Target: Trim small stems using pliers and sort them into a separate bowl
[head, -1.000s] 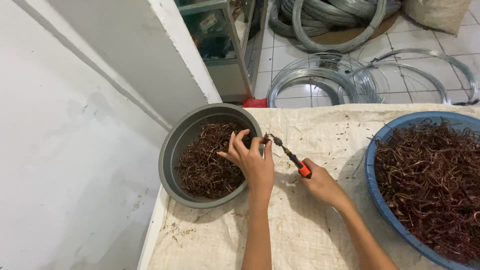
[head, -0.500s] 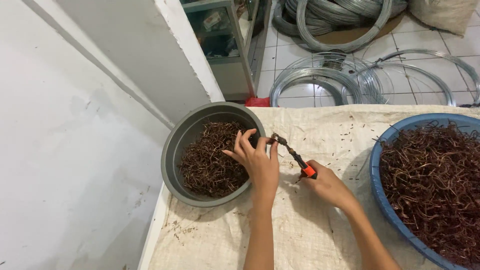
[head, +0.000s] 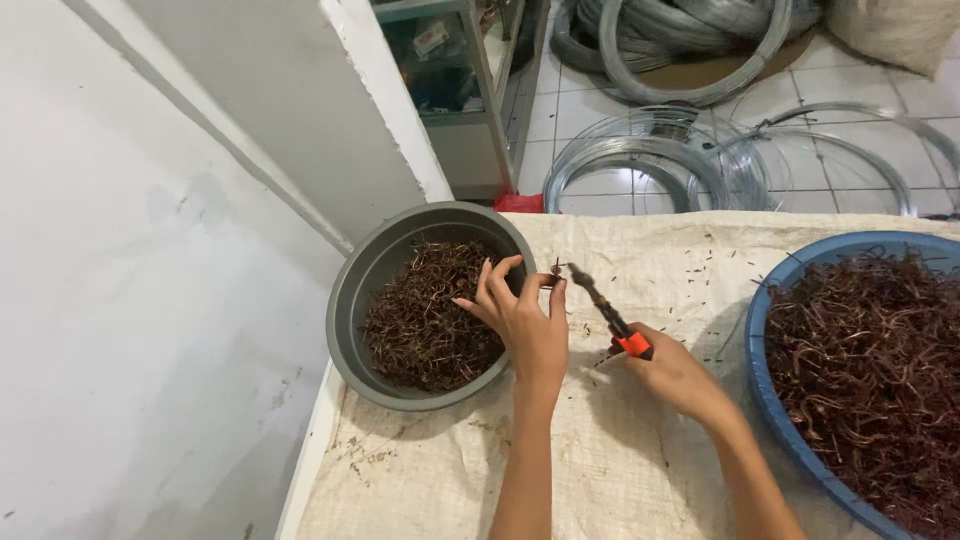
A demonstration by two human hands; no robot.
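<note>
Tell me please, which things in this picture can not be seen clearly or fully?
- Small piece at the pliers tip: too small to identify, head view.
- Right hand: its fingers are curled under, so the grip on the handles is hidden.
- Blue basin: cut off by the right and bottom edges.
- Grey bowl: its right rim is hidden behind the left hand.
- Wire coils: partly cut by the top edge.

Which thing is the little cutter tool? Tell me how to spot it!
Look at the pale woven cloth covering the table, between the grey bowl and the big blue basin. The right hand there holds the pliers, slanting toward the left hand. Nothing else nearby has their bright orange-red handle.
</note>
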